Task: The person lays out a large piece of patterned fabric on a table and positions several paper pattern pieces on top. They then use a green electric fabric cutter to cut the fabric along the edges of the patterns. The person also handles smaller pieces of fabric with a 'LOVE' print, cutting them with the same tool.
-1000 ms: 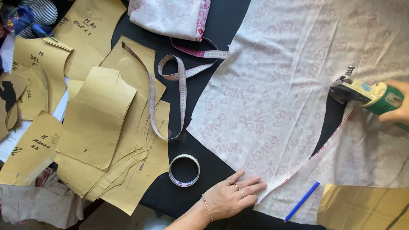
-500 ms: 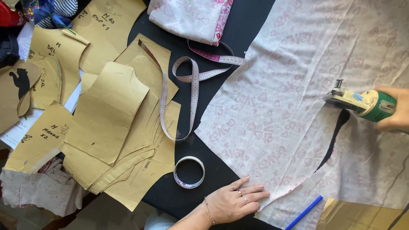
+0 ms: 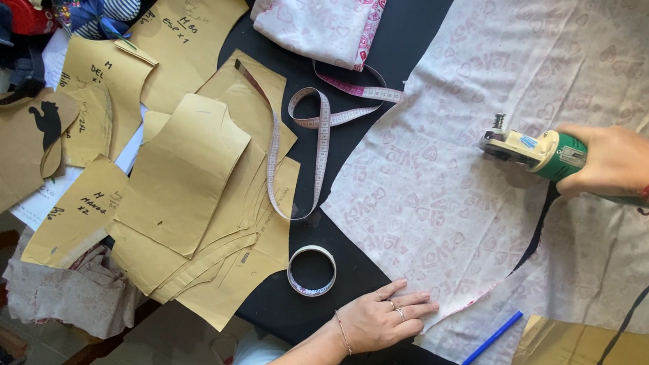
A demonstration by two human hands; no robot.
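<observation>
Right hand grips green electric cutter on the printed fabric — left hand flat, fingers spread, pinning the fabric edge beside tape roll.

green electric cutter | lying flat on pale heart-print fabric | fabric spread on table, slit open behind cutter

Pretty crowded table here. The left half of the black tabletop is buried under tan paper pattern pieces, with a pink measuring tape looped across them. A bare black strip is left open down the middle, blocked only by a small roll of tape. The right side is covered by flat pale heart-print fabric, with a blue pencil lying near the bottom edge.
</observation>
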